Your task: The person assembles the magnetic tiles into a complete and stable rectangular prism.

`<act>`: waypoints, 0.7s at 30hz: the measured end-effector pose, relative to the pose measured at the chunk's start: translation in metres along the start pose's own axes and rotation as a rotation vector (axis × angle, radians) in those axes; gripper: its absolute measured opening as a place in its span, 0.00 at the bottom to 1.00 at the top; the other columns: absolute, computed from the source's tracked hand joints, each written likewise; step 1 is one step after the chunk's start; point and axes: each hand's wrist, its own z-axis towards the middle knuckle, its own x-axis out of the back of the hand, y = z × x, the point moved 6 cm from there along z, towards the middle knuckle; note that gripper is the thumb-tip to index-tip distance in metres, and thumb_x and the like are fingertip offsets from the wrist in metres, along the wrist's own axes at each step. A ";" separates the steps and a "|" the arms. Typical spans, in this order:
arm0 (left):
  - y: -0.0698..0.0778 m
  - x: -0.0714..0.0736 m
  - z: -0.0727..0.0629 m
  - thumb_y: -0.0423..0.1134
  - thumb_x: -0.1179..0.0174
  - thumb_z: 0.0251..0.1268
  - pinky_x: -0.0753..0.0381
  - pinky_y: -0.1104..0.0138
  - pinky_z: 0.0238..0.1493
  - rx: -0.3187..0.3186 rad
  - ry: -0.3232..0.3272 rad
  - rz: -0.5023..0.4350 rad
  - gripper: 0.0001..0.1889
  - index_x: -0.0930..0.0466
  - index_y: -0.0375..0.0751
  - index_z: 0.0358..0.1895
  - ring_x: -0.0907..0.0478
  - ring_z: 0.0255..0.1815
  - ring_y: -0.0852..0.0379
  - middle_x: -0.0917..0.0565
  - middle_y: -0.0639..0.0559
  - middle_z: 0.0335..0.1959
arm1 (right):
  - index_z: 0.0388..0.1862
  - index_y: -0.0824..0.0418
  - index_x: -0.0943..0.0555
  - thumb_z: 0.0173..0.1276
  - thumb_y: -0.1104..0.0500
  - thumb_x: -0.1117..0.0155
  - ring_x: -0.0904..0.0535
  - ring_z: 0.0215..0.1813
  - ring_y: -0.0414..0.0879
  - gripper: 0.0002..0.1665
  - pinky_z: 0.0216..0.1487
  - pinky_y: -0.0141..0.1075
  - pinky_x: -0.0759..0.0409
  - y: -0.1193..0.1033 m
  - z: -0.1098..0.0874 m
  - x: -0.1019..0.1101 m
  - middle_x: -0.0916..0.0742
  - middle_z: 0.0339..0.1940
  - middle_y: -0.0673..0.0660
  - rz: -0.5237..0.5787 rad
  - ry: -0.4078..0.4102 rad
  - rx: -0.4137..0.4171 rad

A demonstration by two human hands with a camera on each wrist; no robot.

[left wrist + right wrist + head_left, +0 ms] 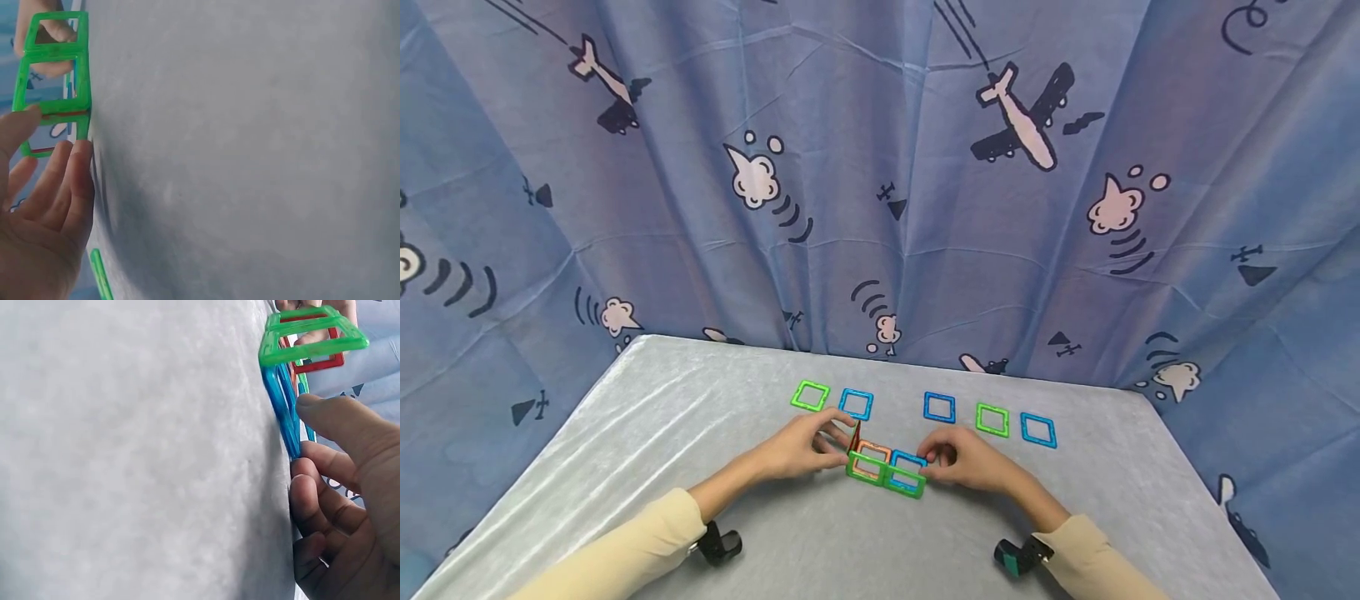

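Note:
Square magnetic tiles are joined in the middle of the table. Two green tiles (885, 475) stand side by side along the front. Behind them lie an orange tile (874, 447) and a blue tile (908, 461). A red tile (854, 438) rises upright at the left end. My left hand (801, 444) holds the red tile between fingers and thumb; in the left wrist view its thumb (28, 122) is by the green tile's corner (84, 103). At the right end, my right hand (966, 458) pinches the blue tile's outer edge (294, 440), its other fingers curled.
Behind the hands lie loose tiles: a green tile (810, 396) and a blue tile (856, 404) at left, then a blue tile (927, 408), a green tile (992, 407) and a blue tile (1024, 427) towards the right. A blue patterned curtain (850, 208) hangs behind the grey-white table (820, 542).

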 end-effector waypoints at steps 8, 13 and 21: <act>-0.005 0.002 0.004 0.30 0.35 0.70 0.14 0.59 0.31 0.054 0.023 -0.090 0.23 0.29 0.34 0.66 0.13 0.39 0.50 0.16 0.44 0.48 | 0.44 0.60 0.14 0.63 0.59 0.22 0.24 0.32 0.42 0.12 0.32 0.32 0.25 -0.007 -0.013 -0.003 0.17 0.34 0.49 0.035 -0.007 -0.032; -0.004 0.002 0.006 0.27 0.36 0.70 0.14 0.58 0.31 0.064 0.041 -0.150 0.21 0.28 0.33 0.64 0.13 0.36 0.47 0.15 0.43 0.46 | 0.44 0.59 0.13 0.63 0.57 0.22 0.24 0.32 0.40 0.13 0.33 0.32 0.24 -0.011 -0.020 -0.007 0.16 0.34 0.48 0.027 -0.032 -0.037; -0.004 -0.001 0.009 0.23 0.37 0.68 0.14 0.57 0.34 0.039 0.048 -0.182 0.21 0.28 0.30 0.62 0.13 0.37 0.43 0.15 0.40 0.46 | 0.45 0.59 0.14 0.64 0.56 0.23 0.22 0.33 0.39 0.13 0.34 0.32 0.22 -0.019 -0.028 -0.014 0.15 0.36 0.52 0.052 -0.067 0.005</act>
